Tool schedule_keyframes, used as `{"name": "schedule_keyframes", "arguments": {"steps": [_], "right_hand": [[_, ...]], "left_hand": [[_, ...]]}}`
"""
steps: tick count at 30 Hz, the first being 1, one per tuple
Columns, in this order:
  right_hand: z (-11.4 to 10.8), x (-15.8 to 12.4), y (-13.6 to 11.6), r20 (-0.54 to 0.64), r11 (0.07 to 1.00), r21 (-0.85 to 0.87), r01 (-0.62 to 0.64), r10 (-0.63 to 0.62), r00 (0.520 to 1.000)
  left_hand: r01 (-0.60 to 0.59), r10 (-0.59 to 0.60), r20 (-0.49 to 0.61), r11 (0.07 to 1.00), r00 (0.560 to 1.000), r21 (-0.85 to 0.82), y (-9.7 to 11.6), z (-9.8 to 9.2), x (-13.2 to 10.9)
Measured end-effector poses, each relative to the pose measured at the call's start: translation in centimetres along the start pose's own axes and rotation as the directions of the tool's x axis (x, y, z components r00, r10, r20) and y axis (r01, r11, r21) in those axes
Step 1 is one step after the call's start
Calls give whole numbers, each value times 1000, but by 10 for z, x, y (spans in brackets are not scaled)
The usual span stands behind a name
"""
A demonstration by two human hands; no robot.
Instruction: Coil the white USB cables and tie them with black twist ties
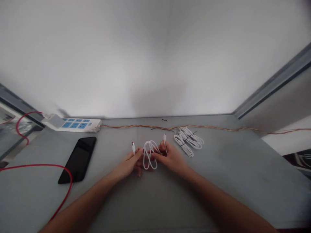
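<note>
A white cable (149, 154) lies looped on the grey table (218, 181) between my two hands. My left hand (130, 163) pinches one end of it, and the plug sticks up past my fingertips. My right hand (171, 158) grips the other side of the loops, with the second plug pointing up above my thumb. Just to the right lie two white cables (188, 139), coiled and bound with dark ties.
A black phone (79, 158) lies face up at the left, with a red cable (43, 166) curving round it. A white power strip with blue sockets (74, 124) sits against the white back wall. A twisted red-yellow wire (206, 127) runs along the table's far edge.
</note>
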State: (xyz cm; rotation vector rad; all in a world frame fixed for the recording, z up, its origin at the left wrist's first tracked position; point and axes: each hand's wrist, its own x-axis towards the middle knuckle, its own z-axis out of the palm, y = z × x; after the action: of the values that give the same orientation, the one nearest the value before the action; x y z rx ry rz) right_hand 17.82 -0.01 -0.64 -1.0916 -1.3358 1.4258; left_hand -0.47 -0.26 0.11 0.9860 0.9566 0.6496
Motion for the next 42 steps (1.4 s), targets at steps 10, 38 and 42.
{"name": "schedule_keyframes", "arguments": {"steps": [10, 38, 42], "right_hand": [[-6, 1, 1, -108, 912, -407, -45, 1, 994], [-7, 4, 3, -90, 974, -179, -136, 121, 989], [-7, 4, 1, -112, 976, -159, -151, 134, 985]], "left_hand": [[-103, 117, -115, 988, 986, 115, -1, -2, 1], [-175, 194, -214, 979, 957, 106, -2, -2, 3], [-186, 206, -257, 978, 944, 97, -1, -2, 2]]}}
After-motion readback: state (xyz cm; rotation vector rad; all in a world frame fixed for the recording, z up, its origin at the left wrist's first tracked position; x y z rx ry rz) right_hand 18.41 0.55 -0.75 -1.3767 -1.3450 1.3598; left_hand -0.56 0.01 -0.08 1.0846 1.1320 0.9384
